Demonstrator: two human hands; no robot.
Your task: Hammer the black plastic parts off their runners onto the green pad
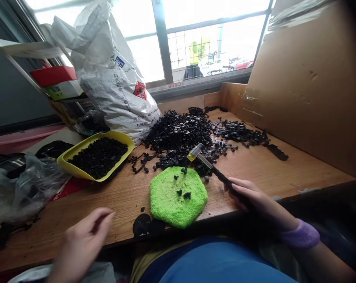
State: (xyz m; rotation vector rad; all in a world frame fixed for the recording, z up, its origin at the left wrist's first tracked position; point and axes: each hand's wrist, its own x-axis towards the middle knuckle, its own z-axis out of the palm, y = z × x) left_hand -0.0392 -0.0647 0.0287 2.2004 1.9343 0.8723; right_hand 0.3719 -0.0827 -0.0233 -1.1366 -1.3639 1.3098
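Note:
My right hand (250, 194) is wrapped round the black handle of a small mallet (213, 169) with a yellow face on its head. The mallet head is over the back right of a bright green hexagonal pad (168, 208). A few small black rubber pieces (187, 195) lie on that pad. My left hand (85, 239) is off to the left near the table's front edge, partly blurred. Its thumb and index finger are drawn together; whether anything is between them I cannot make out. Behind the pad is a large heap of small black rubber parts (180, 129).
A yellow tray (66, 159) full of black pieces stands left of the pad. A tall white sack (107, 78) leans behind it. At the right rises a cardboard sheet (301, 86). Clear plastic bags (33, 184) lie far left, and black discs (142, 225) sit at the front edge.

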